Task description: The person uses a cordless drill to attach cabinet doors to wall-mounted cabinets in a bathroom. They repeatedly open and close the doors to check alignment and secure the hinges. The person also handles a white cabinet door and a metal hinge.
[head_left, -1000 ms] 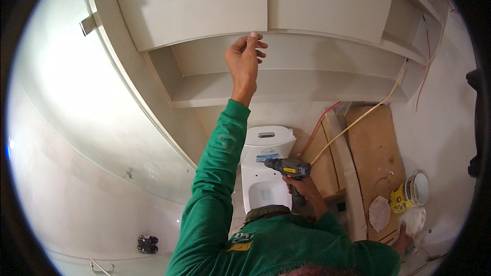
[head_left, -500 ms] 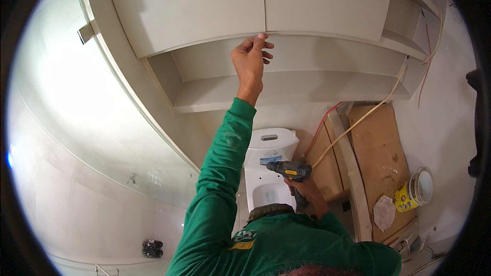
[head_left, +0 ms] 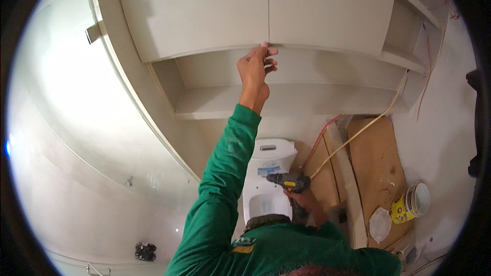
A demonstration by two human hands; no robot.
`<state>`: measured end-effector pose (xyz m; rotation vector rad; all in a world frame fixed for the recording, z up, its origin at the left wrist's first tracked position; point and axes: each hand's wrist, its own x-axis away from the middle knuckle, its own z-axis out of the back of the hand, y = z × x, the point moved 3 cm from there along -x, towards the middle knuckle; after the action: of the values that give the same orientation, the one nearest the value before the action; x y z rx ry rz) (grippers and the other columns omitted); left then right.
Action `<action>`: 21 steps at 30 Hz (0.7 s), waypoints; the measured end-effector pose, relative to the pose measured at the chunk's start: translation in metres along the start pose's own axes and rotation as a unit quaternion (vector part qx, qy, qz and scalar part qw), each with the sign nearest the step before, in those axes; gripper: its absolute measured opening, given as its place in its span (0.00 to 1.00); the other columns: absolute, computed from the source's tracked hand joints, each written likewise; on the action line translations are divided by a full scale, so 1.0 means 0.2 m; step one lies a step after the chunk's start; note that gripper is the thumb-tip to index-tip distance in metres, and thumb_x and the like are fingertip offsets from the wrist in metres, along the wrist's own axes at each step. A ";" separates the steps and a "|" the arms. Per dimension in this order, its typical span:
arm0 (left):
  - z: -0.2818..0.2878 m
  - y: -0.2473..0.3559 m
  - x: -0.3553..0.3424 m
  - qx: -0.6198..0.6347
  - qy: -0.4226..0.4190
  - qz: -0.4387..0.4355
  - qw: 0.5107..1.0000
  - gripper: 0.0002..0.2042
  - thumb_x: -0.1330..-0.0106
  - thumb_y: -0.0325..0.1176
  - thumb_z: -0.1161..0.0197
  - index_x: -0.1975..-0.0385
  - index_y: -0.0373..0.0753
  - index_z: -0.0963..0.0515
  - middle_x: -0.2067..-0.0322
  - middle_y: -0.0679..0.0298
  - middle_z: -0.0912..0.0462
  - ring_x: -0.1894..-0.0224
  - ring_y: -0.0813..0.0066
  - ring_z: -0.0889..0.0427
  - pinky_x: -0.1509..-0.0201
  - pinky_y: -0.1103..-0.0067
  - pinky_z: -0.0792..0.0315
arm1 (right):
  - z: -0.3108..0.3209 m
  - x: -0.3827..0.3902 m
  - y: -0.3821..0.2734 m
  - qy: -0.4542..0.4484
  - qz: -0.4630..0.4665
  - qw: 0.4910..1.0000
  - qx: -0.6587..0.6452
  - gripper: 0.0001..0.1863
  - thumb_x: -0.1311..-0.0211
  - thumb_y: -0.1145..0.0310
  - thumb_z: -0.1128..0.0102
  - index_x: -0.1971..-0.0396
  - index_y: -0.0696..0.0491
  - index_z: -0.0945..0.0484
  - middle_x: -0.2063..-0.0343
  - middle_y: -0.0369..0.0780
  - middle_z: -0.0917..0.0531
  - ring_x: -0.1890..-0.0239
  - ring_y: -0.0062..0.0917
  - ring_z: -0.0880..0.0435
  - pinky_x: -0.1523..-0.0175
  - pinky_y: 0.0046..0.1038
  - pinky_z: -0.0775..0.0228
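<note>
My left hand (head_left: 254, 66) is raised to the lower edge of a pale wall cabinet, where the left cabinet door (head_left: 194, 13) meets the right cabinet door (head_left: 330, 13). Thumb and finger tips pinch at that edge by the seam, while the other fingers curl loosely. Both doors look shut. Lower down, my right hand (head_left: 304, 200) grips a black and yellow cordless drill (head_left: 289, 181) by its handle. The drill points left, in front of the white toilet (head_left: 268, 162), and its bit is hard to make out.
Below the doors runs an open shelf (head_left: 286, 94). A glass partition (head_left: 110, 107) stands left. To the right, a yellow cable (head_left: 353, 143) and a red cable (head_left: 319, 137) hang over a brown board (head_left: 376, 158) bearing a bucket (head_left: 404, 207) and a pale cloth (head_left: 380, 225). Dark shoes (head_left: 145, 251) lie lower left.
The whole view has shifted slightly, so the cabinet and toilet sit lower in the picture. My left hand stays at the door seam, and my right hand still holds the drill.
</note>
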<state>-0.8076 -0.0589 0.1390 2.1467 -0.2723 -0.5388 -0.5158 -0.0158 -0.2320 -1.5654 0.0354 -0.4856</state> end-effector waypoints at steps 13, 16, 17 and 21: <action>-0.03 0.03 0.01 -0.004 0.018 0.006 1.000 0.11 0.22 0.37 0.32 0.54 0.34 0.13 0.63 0.63 0.10 0.73 0.77 0.24 0.66 0.76 0.24 | 0.02 0.01 -0.20 -0.019 0.132 0.990 0.041 0.12 0.32 0.67 0.27 0.53 0.53 0.17 0.74 0.33 0.16 0.79 0.18 0.20 0.73 0.27 0.24; -0.04 0.01 0.00 -0.002 0.009 -0.003 1.000 0.11 0.23 0.36 0.31 0.54 0.33 0.13 0.64 0.62 0.09 0.76 0.77 0.24 0.68 0.76 0.24 | 0.00 0.02 -0.19 -0.015 0.153 0.988 0.029 0.14 0.33 0.70 0.28 0.49 0.53 0.15 0.71 0.32 0.15 0.79 0.17 0.22 0.73 0.26 0.27; -0.04 0.01 -0.01 0.000 0.006 -0.004 1.000 0.11 0.23 0.36 0.31 0.54 0.33 0.13 0.65 0.62 0.09 0.76 0.77 0.23 0.69 0.77 0.24 | -0.01 0.02 -0.19 -0.015 0.157 0.987 0.025 0.15 0.34 0.70 0.29 0.48 0.54 0.15 0.70 0.32 0.14 0.79 0.16 0.23 0.73 0.25 0.29; -0.04 0.00 -0.01 0.007 0.014 -0.016 1.000 0.10 0.24 0.35 0.29 0.57 0.33 0.12 0.65 0.60 0.08 0.79 0.77 0.25 0.72 0.76 0.25 | 0.00 0.05 -0.19 0.004 0.207 0.978 0.015 0.20 0.35 0.74 0.32 0.43 0.54 0.13 0.66 0.31 0.13 0.78 0.14 0.25 0.73 0.23 0.33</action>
<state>-0.8052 -0.0521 0.1445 2.1740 -0.2279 -0.5248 -0.5168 -0.0159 -0.1919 -1.4759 0.3522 -0.1631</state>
